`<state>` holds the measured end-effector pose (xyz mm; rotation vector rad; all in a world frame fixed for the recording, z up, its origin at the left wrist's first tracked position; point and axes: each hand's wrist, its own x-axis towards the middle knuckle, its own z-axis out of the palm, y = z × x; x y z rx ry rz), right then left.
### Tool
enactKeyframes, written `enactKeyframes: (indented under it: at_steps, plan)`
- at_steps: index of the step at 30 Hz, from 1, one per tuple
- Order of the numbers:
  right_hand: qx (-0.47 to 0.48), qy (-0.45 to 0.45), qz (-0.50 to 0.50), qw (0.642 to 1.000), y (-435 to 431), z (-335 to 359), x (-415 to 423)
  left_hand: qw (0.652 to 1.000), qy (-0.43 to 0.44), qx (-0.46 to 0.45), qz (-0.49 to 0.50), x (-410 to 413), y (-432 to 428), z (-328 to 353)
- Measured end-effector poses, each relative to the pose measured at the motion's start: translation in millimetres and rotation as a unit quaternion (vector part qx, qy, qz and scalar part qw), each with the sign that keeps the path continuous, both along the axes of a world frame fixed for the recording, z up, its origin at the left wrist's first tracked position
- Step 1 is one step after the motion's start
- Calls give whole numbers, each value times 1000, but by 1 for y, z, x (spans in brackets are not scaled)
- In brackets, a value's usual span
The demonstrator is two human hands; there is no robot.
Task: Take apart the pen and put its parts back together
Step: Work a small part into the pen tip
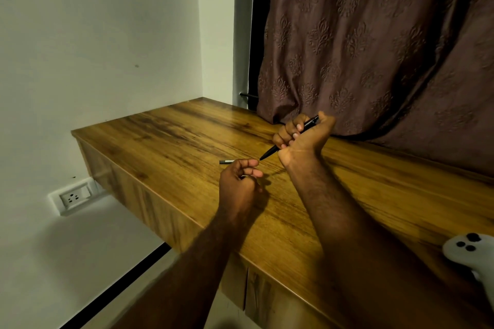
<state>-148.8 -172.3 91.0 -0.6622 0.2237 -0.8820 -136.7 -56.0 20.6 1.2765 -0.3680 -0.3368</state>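
My right hand (302, 132) is closed around a black pen body (270, 152), held slanted above the wooden desk (171, 139). Its pointed tip faces down-left and its clip end sticks out past my thumb. My left hand (238, 181) sits just below and left of that tip, fingers curled. A short dark part with a pale band (226, 161) pokes out to the left from between my left thumb and fingers. The pen tip almost meets my left fingertips. Most of that small part is hidden by the fingers.
A white game controller (465, 251) lies at the desk's near right corner. A brown patterned curtain (374, 48) hangs behind the desk. A white wall socket (73, 196) is on the wall at lower left, below the desk edge.
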Motion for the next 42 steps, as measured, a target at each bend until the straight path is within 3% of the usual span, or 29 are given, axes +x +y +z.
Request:
enactKeyframes:
  at_steps: [42]
  plan:
    - [13, -5, -18, 1000, 0, 0, 0, 1000, 4, -1, -4, -3, 1, 5]
